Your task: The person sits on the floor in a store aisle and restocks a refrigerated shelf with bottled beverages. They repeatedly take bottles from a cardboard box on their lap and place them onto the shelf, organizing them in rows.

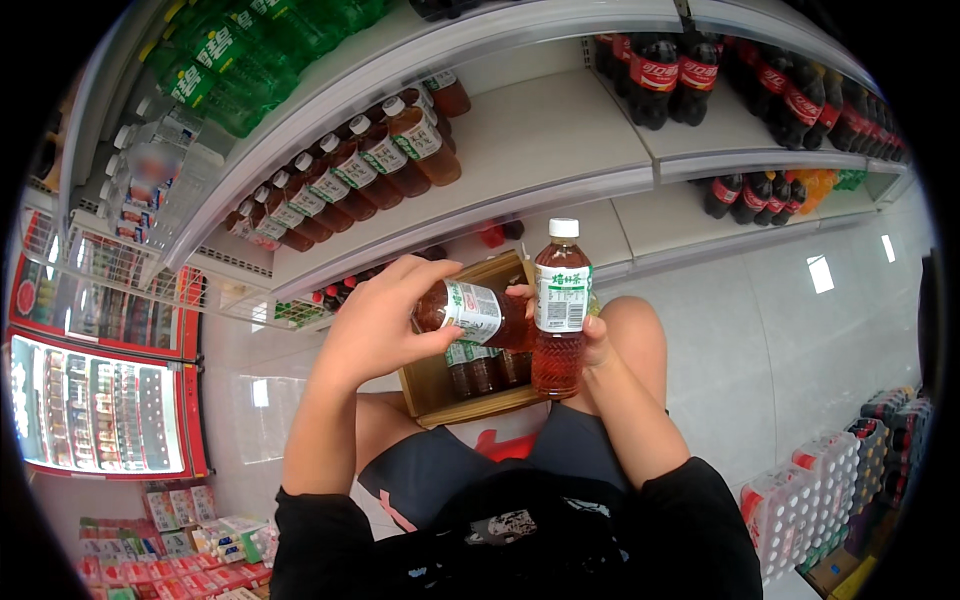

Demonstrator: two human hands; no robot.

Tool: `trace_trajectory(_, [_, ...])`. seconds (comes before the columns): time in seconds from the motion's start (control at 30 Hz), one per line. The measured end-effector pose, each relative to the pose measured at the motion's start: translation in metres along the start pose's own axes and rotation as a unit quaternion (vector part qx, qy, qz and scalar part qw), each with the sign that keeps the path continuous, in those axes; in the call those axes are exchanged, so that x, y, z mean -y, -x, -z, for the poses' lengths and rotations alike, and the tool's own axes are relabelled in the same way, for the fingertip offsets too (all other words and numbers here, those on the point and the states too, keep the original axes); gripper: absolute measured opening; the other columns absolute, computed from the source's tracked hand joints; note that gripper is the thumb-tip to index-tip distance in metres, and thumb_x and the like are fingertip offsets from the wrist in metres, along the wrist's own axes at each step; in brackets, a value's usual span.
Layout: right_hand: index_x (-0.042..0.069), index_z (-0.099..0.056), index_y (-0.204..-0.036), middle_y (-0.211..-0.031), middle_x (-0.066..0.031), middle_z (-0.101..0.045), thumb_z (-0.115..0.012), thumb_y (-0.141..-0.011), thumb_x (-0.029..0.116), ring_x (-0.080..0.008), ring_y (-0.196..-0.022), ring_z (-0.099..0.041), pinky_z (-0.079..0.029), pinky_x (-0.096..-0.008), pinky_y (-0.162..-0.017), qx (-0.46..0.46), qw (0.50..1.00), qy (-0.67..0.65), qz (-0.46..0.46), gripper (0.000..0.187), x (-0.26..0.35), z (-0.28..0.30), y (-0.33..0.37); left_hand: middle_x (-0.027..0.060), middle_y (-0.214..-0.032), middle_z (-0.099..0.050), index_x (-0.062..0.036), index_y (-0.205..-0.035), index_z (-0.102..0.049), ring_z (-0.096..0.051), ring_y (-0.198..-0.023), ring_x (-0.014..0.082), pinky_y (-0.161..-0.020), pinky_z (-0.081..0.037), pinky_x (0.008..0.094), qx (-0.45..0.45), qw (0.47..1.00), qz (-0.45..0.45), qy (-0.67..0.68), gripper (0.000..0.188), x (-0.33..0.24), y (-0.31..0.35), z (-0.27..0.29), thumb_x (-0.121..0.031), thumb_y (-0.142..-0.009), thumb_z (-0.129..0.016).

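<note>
My left hand [385, 312] is closed around a tea bottle [475, 312] with reddish-brown liquid and a white-and-green label, tilted well over onto its side. My right hand [595, 345] grips a second tea bottle [562, 305] of the same kind, upright with its white cap on top; fingertips show on its left side. The two bottles are side by side and overlap in view. Below them, between my knees, an open cardboard box [470, 412] holds several more such bottles [484, 372]; part of its inside is hidden by my left hand and the bottles.
Ahead, a shelf [535, 135] carries a slanting row of tea bottles [345, 175] at left. Dark cola bottles [655, 80] stand farther right, green bottles [215, 65] upper left. A lit drinks fridge [95, 400] is at left; wrapped bottle packs [800, 500] sit on the floor lower right.
</note>
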State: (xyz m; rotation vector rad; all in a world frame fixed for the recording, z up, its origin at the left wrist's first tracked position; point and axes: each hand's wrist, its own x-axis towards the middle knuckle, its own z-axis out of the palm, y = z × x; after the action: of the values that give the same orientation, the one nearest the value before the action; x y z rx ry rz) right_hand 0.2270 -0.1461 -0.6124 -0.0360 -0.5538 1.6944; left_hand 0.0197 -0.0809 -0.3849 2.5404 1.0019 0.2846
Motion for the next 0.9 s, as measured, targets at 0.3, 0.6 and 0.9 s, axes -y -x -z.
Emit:
trace_trajectory(0.3, [-0.002,-0.034,-0.15,-0.117,-0.007,-0.065,-0.088,-0.065,0.046,-0.0163,-0.108,-0.066,-0.057,-0.0318,-0.093,-0.033,0.999,0.006,-0.011,0.112,0.006,-0.002,0.003,0.0061,-0.103,-0.067,-0.0171,-0.124,-0.065,-0.067,-0.089,0.0253,-0.07,-0.054,0.0376,0.113,0.944,-0.101,-0.294,0.065,-0.013,-0.017,-0.004,-0.035,-0.064,-0.086])
trace_trajectory(0.6, [0.009,-0.022,-0.159,-0.164,-0.017,-0.021,-0.089,-0.063,0.045,-0.0384,-0.144,-0.037,-0.045,-0.0518,-0.109,-0.088,0.985,0.101,0.106,0.122,0.026,-0.006,0.0,0.0063,-0.116,-0.064,-0.0163,-0.127,-0.062,-0.064,-0.098,0.0259,-0.076,-0.054,0.0351,-0.153,0.861,-0.188,-0.447,0.07,0.0,-0.069,0.024,-0.027,-0.063,-0.087])
trace_trajectory(0.9, [0.004,-0.028,-0.153,-0.152,-0.0202,-0.04,-0.089,-0.066,0.039,-0.0301,-0.125,-0.057,-0.052,-0.0387,-0.099,-0.066,0.993,0.087,0.048,0.111,0.021,-0.008,0.006,0.0056,-0.128,-0.06,-0.0244,-0.134,-0.056,-0.062,-0.11,0.0288,-0.082,-0.054,0.0427,-0.143,0.805,-0.113,-0.564,0.056,0.065,-0.18,0.024,-0.032,-0.082,-0.075])
